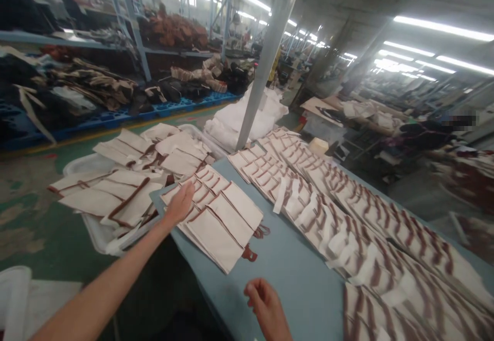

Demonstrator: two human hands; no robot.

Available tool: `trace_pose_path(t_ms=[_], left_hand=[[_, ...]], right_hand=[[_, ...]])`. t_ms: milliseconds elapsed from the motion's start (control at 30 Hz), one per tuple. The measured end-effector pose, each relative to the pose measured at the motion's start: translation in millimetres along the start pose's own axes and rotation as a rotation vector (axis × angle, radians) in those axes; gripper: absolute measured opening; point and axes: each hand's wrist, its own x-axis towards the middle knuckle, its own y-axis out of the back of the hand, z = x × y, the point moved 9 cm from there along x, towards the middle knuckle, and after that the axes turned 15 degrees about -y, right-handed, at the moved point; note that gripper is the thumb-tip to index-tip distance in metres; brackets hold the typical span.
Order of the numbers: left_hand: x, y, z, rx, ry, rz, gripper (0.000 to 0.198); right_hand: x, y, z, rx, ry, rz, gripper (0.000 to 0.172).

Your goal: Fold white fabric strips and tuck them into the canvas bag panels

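A stack of cream fabric panels with brown trim (222,228) lies fanned in overlapping rows at the left end of the blue-grey table (285,274). My left hand (181,202) rests against the stack's left side, fingers stretched out along the top panels. Nearer to me, my right hand (266,300) hovers over the table edge, apart from the stack. Its fingers are loosely curled with a gap at the thumb, and nothing shows in them. Between the stack and that hand lies a small brown piece (249,253), with brown cords (262,231) just beyond it.
Long overlapping rows of similar panels (363,202) cover the table's right side, some with white strips (309,210). At left, a white bin (100,235) is heaped with panels. A grey metal post (262,68) rises behind the table. Blue shelving (133,27) holds materials farther back.
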Motion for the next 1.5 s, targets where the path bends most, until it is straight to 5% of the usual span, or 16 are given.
trace_pose_path(t_ms=[100, 200, 367, 500, 633, 767, 967, 1100, 1233, 1367, 1500], left_hand=[[-67.2, -32.8, -22.1, -0.040, 0.130, -0.033, 0.033], [-103.5, -49.1, -34.6, -0.078, 0.193, -0.049, 0.031], [-107.1, -53.0, -45.2, -0.189, 0.262, -0.045, 0.035], [-98.4, -71.1, -33.1, -0.440, 0.282, -0.133, 0.043], [-99.6, -95.1, -19.9, -0.645, 0.312, -0.190, 0.056], [-105.1, -112.4, -35.2, -0.662, 0.427, -0.159, 0.055], [-105.2, -128.4, -50.9, -0.579, 0.568, -0.131, 0.054], [-98.8, -121.6, -42.7, -0.537, 0.593, -0.180, 0.051], [-79.9, -93.3, -6.3, -0.476, 0.488, -0.257, 0.049], [-60.8, -43.8, 85.0, -0.500, 0.155, -0.217, 0.065], [-73.5, -2.3, 172.2, -0.533, -0.100, -0.202, 0.061]], right_hand=[[41.6, -8.9, -43.5, -0.159, 0.117, 0.066, 0.033], [85.4, -39.2, -85.4, -0.264, 0.200, 0.104, 0.024], [124.9, -98.5, -119.7, -0.365, 0.306, 0.094, 0.019], [133.2, -99.6, -111.6, -0.321, 0.326, 0.034, 0.007], [130.3, -76.3, -103.3, -0.150, 0.324, -0.025, 0.035], [118.1, -39.2, -103.8, 0.042, 0.294, 0.041, 0.054], [66.6, 72.3, -118.8, 0.192, 0.247, 0.236, 0.052], [13.8, 125.6, -144.0, 0.191, 0.231, 0.192, 0.047], [-32.7, 139.4, -165.9, 0.201, 0.234, 0.101, 0.052], [-69.4, 144.5, -171.2, 0.187, 0.232, 0.090, 0.054], [-87.9, 145.8, -168.0, 0.195, 0.270, 0.032, 0.052]])
